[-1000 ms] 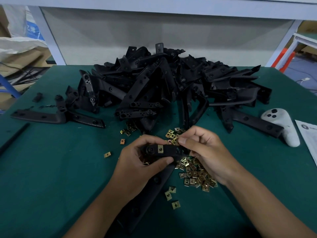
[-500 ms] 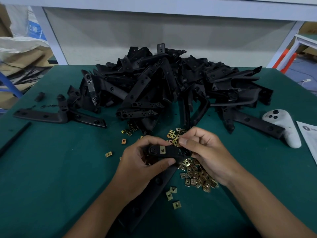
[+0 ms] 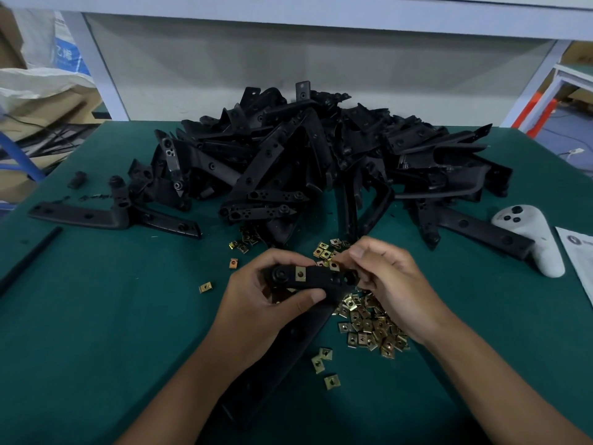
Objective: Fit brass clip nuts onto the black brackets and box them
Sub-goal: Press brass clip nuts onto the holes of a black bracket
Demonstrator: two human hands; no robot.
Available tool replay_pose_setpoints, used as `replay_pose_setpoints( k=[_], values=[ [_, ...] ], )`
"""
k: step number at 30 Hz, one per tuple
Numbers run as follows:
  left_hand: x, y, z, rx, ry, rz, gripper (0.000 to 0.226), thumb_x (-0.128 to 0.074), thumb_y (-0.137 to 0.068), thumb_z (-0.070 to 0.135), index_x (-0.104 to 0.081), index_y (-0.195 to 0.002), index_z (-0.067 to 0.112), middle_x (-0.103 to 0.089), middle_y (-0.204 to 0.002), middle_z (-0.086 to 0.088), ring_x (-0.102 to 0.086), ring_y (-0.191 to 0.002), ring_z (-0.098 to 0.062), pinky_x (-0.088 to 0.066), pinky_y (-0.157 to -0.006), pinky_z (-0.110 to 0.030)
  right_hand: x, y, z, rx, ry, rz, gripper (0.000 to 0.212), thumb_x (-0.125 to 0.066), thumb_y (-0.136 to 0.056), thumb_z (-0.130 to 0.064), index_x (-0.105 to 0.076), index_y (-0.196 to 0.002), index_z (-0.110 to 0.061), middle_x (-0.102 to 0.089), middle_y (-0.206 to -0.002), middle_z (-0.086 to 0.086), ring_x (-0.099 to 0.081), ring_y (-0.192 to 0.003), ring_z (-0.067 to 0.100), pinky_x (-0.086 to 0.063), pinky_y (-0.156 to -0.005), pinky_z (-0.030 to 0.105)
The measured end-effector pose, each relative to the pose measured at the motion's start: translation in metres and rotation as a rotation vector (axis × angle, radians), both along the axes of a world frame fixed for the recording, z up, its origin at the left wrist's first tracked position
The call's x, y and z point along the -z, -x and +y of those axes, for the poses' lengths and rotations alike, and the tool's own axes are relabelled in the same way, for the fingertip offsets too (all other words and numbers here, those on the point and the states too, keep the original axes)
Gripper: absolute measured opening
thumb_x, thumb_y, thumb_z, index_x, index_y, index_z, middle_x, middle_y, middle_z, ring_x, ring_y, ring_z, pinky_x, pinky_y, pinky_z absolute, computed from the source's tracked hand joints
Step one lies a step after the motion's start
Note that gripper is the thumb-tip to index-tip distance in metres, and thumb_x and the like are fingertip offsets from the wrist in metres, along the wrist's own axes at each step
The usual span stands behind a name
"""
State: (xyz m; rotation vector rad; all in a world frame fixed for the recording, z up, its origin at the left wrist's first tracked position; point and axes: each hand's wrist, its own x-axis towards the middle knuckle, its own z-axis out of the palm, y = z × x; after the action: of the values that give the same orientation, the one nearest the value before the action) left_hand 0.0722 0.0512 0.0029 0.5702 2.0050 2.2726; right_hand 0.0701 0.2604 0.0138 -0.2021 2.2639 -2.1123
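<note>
Gripping the black bracket (image 3: pixel 316 281) just above the green desk (image 3: pixel 96 316), the left hand (image 3: pixel 266 303) has fingers over the top edge and thumb curled under it. One brass clip nut (image 3: pixel 300 273) sits fitted on the bracket's upper face. The right hand (image 3: pixel 388 284) pinches a second clip nut (image 3: pixel 334 266) at the bracket's right end. Loose clip nuts (image 3: pixel 369 326) lie heaped beneath the right hand. A bracket pile (image 3: pixel 321 162) lies behind; a white controller (image 3: pixel 532 239) lies at the far right.

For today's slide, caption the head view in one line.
Left hand grips black bracket; right hand fits a brass clip nut.
</note>
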Motion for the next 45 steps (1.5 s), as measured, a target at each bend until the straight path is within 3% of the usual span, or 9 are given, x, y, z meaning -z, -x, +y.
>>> replay_pose_setpoints(
  k=[3, 8, 12, 17, 29, 34, 36, 41, 45],
  values=[
    [-0.002, 0.0, 0.0, 0.014, -0.027, 0.002, 0.026, -0.086, -0.075, 0.024, -0.073, -0.098, 0.026, -0.076, -0.098, -0.002, -0.073, -0.092, -0.017, -0.056, -0.081, -0.023, 0.002, -0.001, -0.001, 0.025, -0.006, 0.063, 0.029, -0.058, -0.092, -0.051, -0.077, -0.091, -0.029, -0.073, -0.091, -0.004, -0.061, -0.087, 0.015, -0.045, -0.081, 0.042],
    [-0.004, -0.001, 0.0, 0.019, -0.026, 0.023, 0.026, -0.085, -0.076, 0.022, -0.074, -0.098, 0.028, -0.076, -0.098, 0.0, -0.073, -0.092, -0.013, -0.055, -0.081, -0.018, -0.001, -0.004, -0.005, 0.058, -0.017, 0.165, 0.024, -0.065, -0.091, -0.053, -0.076, -0.089, -0.032, -0.073, -0.091, 0.007, -0.068, -0.09, 0.016, -0.054, -0.082, 0.028],
    [-0.004, 0.0, -0.001, 0.027, -0.039, 0.009, 0.026, -0.085, -0.075, 0.024, -0.074, -0.098, 0.027, -0.076, -0.099, -0.004, -0.073, -0.095, -0.018, -0.056, -0.084, -0.023, -0.003, -0.006, -0.007, 0.092, -0.05, 0.25, 0.021, -0.064, -0.094, -0.05, -0.075, -0.09, -0.033, -0.075, -0.093, -0.001, -0.07, -0.09, 0.01, -0.054, -0.079, 0.022],
    [-0.004, 0.0, -0.002, 0.039, -0.08, -0.025, 0.027, -0.086, -0.073, 0.023, -0.074, -0.097, 0.026, -0.076, -0.099, -0.005, -0.072, -0.093, -0.018, -0.056, -0.082, -0.024, -0.003, -0.006, -0.005, 0.048, -0.001, 0.201, 0.029, -0.067, -0.09, -0.056, -0.077, -0.092, -0.029, -0.076, -0.096, 0.001, -0.07, -0.093, 0.018, -0.053, -0.084, 0.037],
    [-0.003, 0.0, -0.002, 0.015, 0.008, 0.0, 0.027, -0.086, -0.074, 0.018, -0.075, -0.098, 0.025, -0.077, -0.098, -0.004, -0.074, -0.092, -0.018, -0.057, -0.083, -0.024, -0.005, -0.005, -0.002, -0.059, -0.013, 0.115, 0.018, -0.064, -0.089, -0.042, -0.077, -0.084, -0.031, -0.075, -0.087, -0.005, -0.068, -0.082, 0.008, -0.051, -0.076, 0.02],
    [-0.002, 0.002, -0.003, -0.063, -0.011, -0.008, 0.028, -0.087, -0.071, 0.021, -0.076, -0.096, 0.025, -0.077, -0.092, -0.004, -0.073, -0.087, -0.016, -0.057, -0.079, -0.023, -0.004, -0.007, -0.002, -0.128, -0.02, 0.105, 0.014, -0.072, -0.086, -0.038, -0.075, -0.098, -0.031, -0.072, -0.091, -0.009, -0.063, -0.079, 0.008, -0.052, -0.074, 0.021],
    [-0.002, 0.002, -0.002, -0.112, -0.046, -0.017, 0.027, -0.085, -0.071, 0.017, -0.077, -0.093, 0.028, -0.077, -0.089, 0.0, -0.073, -0.084, -0.012, -0.057, -0.075, -0.02, -0.003, -0.008, -0.005, -0.158, -0.043, 0.08, 0.03, -0.081, -0.079, -0.038, -0.072, -0.107, -0.036, -0.068, -0.092, -0.015, -0.058, -0.077, 0.011, -0.053, -0.073, 0.027],
    [-0.004, -0.004, -0.002, -0.126, -0.009, -0.012, 0.027, -0.086, -0.071, 0.019, -0.078, -0.094, 0.032, -0.077, -0.094, 0.001, -0.074, -0.088, -0.013, -0.057, -0.077, -0.021, -0.014, -0.009, -0.005, -0.067, -0.107, 0.117, 0.028, -0.084, -0.075, -0.038, -0.074, -0.102, -0.038, -0.071, -0.1, 0.002, -0.066, -0.087, 0.03, -0.056, -0.08, 0.042],
    [-0.016, -0.014, 0.001, -0.2, 0.024, 0.021, 0.024, -0.078, -0.07, 0.026, -0.077, -0.092, 0.037, -0.075, -0.086, 0.005, -0.07, -0.077, -0.005, -0.056, -0.069, -0.017, -0.04, -0.022, 0.001, -0.061, -0.154, 0.159, 0.025, -0.083, -0.082, -0.027, -0.073, -0.1, -0.04, -0.071, -0.102, -0.006, -0.065, -0.09, 0.005, -0.051, -0.079, 0.022]
  ],
)
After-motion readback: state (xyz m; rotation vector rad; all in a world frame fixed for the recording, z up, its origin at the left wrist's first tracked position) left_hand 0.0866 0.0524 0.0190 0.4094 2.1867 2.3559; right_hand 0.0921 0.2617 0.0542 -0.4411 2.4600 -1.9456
